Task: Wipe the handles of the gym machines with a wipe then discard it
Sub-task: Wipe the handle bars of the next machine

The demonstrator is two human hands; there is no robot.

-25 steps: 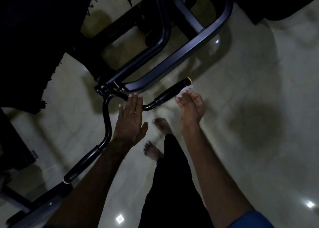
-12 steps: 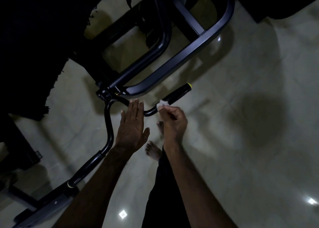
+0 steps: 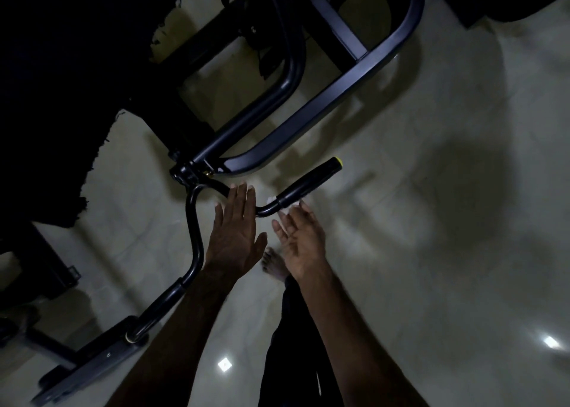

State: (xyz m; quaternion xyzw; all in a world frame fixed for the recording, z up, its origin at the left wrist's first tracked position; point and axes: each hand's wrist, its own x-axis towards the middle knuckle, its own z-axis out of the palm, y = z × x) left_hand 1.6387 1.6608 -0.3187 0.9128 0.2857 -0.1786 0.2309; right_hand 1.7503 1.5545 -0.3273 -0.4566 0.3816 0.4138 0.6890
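The left hand (image 3: 236, 234) lies flat with straight fingers on the curved black bar (image 3: 195, 230), gripping nothing. The right hand (image 3: 300, 240) presses a white wipe (image 3: 285, 207) under the inner end of the right grip (image 3: 308, 183); whether its fingers curl round it is unclear.
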